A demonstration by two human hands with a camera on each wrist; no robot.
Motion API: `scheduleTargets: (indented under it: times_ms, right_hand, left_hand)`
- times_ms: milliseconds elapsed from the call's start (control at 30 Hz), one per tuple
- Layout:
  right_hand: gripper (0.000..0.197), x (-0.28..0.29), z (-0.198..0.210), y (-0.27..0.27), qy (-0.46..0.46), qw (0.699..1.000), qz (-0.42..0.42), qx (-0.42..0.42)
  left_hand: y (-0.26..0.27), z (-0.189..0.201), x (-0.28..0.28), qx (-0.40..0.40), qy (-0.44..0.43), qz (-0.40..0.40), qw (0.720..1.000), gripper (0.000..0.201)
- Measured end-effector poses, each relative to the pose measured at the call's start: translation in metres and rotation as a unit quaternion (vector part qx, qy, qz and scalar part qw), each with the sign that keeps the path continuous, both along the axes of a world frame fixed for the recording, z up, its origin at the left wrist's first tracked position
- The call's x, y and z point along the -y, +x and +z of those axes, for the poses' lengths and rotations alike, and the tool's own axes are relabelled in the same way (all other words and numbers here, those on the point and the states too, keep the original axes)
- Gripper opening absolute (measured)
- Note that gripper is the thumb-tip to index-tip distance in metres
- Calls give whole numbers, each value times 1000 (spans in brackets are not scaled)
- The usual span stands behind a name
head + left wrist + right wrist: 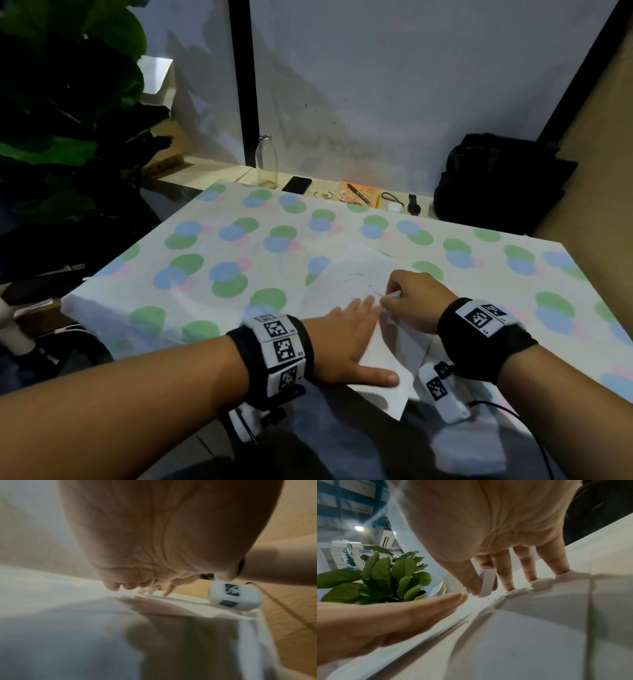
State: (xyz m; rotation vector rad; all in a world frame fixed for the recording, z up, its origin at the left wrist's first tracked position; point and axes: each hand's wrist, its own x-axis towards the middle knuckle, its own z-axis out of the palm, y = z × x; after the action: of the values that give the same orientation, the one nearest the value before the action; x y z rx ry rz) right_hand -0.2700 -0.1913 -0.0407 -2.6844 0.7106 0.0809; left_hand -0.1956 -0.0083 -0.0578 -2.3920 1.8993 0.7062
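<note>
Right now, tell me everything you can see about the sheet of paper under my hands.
The sheet of paper is thin, white, lightly creased, with faint pencil marks near its middle. It lies flat on the dotted tablecloth near the front edge. The left hand presses flat on it; the right hand, pinching a white eraser, rests its fingertips on it.

Sheet (359,270) under my left hand (346,339): thin matt paper. Block (487,582) in my right hand (416,301): smooth, probably rubber. Tablecloth (239,260): matt cloth.
</note>
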Motion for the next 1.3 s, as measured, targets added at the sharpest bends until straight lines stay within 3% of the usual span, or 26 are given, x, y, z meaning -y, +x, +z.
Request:
scheduleTargets:
  times_ms: [100,167,400,600,733,833,967,1133,1300]
  right_hand:
    - [14,-1,-1,-1,-3,1000,9,-2]
    - [14,-3,-2,0,-5,1000,13,1]
    - [17,0,1,-2,-13,1000,28,-5]
    - [16,2,4,1,-10,998,55,-11]
    - [18,3,8,10,-16,997,71,-24]
    - [15,7,12,10,-11,996,81,-33]
    - [9,10,14,12,-2,996,91,-25]
    - [13,7,8,17,-5,996,88,-18]
    - [9,10,6,16,-7,995,94,-16]
  left_hand:
    - [32,-4,-5,87,29,84,992,122]
    - [44,-9,-5,98,53,114,987,125]
    - [15,1,2,-21,5,-2,1000,107]
    - [53,6,-13,89,69,73,991,116]
    - [41,8,-14,25,66,-7,997,103]
    - [58,27,-19,-32,65,41,997,99]
    - [98,40,-18,62,69,98,991,98]
    - [92,23,12,127,101,24,986,104]
    - [63,12,7,59,120,-100,986,102]
